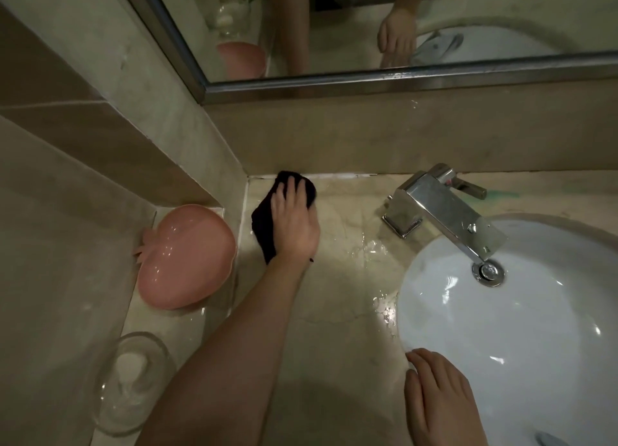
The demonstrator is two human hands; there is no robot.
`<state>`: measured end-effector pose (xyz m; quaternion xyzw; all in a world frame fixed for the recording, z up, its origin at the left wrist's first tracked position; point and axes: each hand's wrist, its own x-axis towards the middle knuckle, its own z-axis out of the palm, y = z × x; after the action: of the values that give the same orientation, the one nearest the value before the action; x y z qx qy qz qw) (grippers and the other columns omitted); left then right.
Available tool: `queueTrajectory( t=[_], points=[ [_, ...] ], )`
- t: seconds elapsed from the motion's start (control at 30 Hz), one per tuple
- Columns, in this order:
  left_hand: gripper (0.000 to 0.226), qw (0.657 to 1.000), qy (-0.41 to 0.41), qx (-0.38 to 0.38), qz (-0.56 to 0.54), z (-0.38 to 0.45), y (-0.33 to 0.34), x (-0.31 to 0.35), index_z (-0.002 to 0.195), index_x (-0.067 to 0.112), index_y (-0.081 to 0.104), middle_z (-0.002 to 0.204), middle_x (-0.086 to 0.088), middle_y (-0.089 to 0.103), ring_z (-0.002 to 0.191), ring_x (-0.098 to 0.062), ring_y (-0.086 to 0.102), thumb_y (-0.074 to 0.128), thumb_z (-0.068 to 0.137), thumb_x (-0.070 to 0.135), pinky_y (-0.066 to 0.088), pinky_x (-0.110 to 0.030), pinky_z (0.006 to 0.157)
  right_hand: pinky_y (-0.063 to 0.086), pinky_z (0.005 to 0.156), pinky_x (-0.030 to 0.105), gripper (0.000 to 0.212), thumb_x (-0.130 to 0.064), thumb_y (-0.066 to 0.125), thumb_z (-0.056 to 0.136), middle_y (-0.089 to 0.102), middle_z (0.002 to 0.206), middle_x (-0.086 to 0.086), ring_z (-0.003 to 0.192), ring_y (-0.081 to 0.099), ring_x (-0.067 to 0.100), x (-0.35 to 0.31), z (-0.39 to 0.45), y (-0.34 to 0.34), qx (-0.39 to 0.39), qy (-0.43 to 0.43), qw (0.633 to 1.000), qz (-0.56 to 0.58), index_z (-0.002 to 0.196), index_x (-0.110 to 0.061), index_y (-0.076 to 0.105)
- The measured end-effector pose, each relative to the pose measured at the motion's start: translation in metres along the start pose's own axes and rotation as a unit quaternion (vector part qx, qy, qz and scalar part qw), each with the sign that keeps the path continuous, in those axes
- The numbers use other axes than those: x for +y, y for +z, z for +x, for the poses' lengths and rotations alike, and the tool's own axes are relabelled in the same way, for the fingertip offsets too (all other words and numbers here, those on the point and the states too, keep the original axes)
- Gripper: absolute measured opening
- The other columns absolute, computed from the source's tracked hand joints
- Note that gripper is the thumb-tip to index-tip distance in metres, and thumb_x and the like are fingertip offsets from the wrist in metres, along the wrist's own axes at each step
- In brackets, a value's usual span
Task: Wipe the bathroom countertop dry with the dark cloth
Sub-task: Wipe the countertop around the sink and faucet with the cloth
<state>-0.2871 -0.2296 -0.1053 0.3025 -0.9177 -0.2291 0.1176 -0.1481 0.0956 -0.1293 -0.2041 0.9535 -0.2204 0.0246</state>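
— Dark cloth, where is it?
— Under the left hand, at about eleven o'clock from the middle of the bench, pushed up into the back corner where the two walls meet. The fingers lie spread flat on top, pressing it down; one end sticks out past the wrist toward seven o'clock.
— And the other hand?
— The right hand rests open, holding nothing, at five o'clock on the rim of the white sink. The hands are well apart.
— Any writing to read?
— None that I can make out.
— Room to move?
— Bare wet stone runs from the cloth toward the chrome faucet at two o'clock. At nine o'clock a raised ledge carries a pink dish, with a clear glass dish at seven o'clock.
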Motion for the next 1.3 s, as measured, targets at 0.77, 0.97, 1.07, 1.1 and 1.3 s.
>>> queueTrajectory(
  t=[0.77,0.97,1.07,1.1,1.3],
  points=[
    [0.038,0.988,0.14,-0.009,-0.061,-0.216,0.024,0.085,0.137,0.013,0.056,0.139,-0.001,0.059,0.134,-0.015,0.051,0.041,0.102,0.016,0.032,-0.027,0.118,0.036,0.095,0.035,0.045,-0.03,0.036,0.094,0.07,0.112,0.01,0.108,0.057,0.026,0.002,0.003,-0.011,-0.074,-0.021,0.997,0.0,0.116,-0.008,0.068],
    [0.048,0.974,-0.154,0.109,-0.122,-0.211,-0.084,0.021,0.15,0.041,0.038,0.15,0.017,0.049,0.131,-0.006,0.051,0.042,0.103,0.032,0.039,-0.02,0.099,0.037,0.096,0.038,0.049,-0.033,0.03,0.098,0.069,0.113,0.008,0.11,0.058,0.028,-0.006,0.002,-0.016,-0.09,0.009,0.996,0.012,0.118,-0.01,0.068],
    [0.055,0.983,-0.136,0.087,-0.09,-0.192,-0.095,-0.017,0.156,0.033,0.03,0.157,0.01,0.04,0.142,-0.011,0.04,0.033,0.103,0.044,0.039,-0.035,0.114,0.038,0.096,0.038,0.05,-0.035,0.028,0.099,0.068,0.115,0.006,0.111,0.057,0.027,-0.009,0.002,-0.018,-0.098,0.022,0.995,0.018,0.12,-0.012,0.067],
    [0.058,0.991,-0.103,0.052,-0.067,-0.185,-0.091,-0.03,0.158,0.027,0.027,0.161,0.006,0.034,0.148,-0.014,0.031,0.032,0.103,0.045,0.032,-0.04,0.119,0.039,0.096,0.039,0.05,-0.035,0.027,0.099,0.068,0.116,0.006,0.112,0.056,0.027,-0.009,0.002,-0.019,-0.1,0.025,0.994,0.021,0.121,-0.012,0.067],
    [0.065,0.995,-0.026,-0.039,0.091,-0.186,-0.048,-0.069,0.16,0.019,0.017,0.168,-0.007,0.013,0.155,-0.023,0.01,0.029,0.102,0.046,0.009,-0.042,0.127,0.039,0.094,0.037,0.047,-0.034,0.028,0.1,0.067,0.113,0.003,0.108,0.056,0.025,-0.009,0.002,-0.02,-0.086,0.025,0.995,0.038,0.119,-0.014,0.067]
  ],
)
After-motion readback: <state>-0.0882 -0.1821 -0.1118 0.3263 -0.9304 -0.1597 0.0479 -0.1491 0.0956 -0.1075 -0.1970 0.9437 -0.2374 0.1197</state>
